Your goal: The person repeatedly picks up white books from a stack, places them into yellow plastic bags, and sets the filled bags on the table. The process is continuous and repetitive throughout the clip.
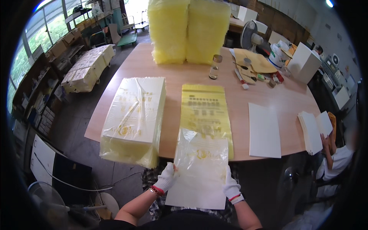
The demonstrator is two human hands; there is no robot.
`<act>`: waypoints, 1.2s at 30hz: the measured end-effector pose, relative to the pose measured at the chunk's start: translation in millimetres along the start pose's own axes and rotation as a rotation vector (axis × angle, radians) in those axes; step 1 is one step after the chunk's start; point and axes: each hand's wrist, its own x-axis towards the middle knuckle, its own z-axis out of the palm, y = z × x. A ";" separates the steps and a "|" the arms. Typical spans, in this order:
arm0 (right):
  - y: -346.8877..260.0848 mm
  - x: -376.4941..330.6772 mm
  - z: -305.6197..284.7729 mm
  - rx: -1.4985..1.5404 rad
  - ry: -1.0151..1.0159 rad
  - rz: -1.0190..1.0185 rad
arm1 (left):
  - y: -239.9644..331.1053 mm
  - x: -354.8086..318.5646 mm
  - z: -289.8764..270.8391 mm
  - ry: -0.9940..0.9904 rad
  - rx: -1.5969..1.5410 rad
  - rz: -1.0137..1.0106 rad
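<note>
A white board (196, 190) lies in front of me at the table's near edge, its far part inside a clear plastic bag (203, 143) with gold print. My left hand (167, 178), in a white glove, closes on the left edge of the bag and board. On the right edge my right hand (231, 187), also gloved, grips with its fingertips partly hidden. Beneath the bag's far end is a stack of flat yellow-tinted printed bags (205, 101). To the left stands a tall pile of bagged white boards (134, 111).
Bare white boards (264, 130) lie at the right, near a person (335, 153) handling more boards. Two tall yellow stacks (168, 34) stand at the back, by a glass jar (215, 67). Tools, brown paper (257, 59), a bucket (279, 53) and a fan (251, 34) fill the far right.
</note>
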 end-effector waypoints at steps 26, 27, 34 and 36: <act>21.8 26.9 94.2 1.568 0.027 -0.024 | 168.6 -36.5 -52.6 0.004 -0.063 0.648; -34.7 18.1 60.3 1.701 -0.086 -0.005 | 164.6 -32.5 -69.9 0.118 -0.109 0.747; -186.2 132.8 58.5 1.325 -0.245 -0.670 | 126.1 9.7 -188.3 0.904 -0.146 0.751; -227.4 131.6 75.6 1.256 -0.520 -0.651 | 53.5 44.9 -229.3 0.905 -0.500 0.357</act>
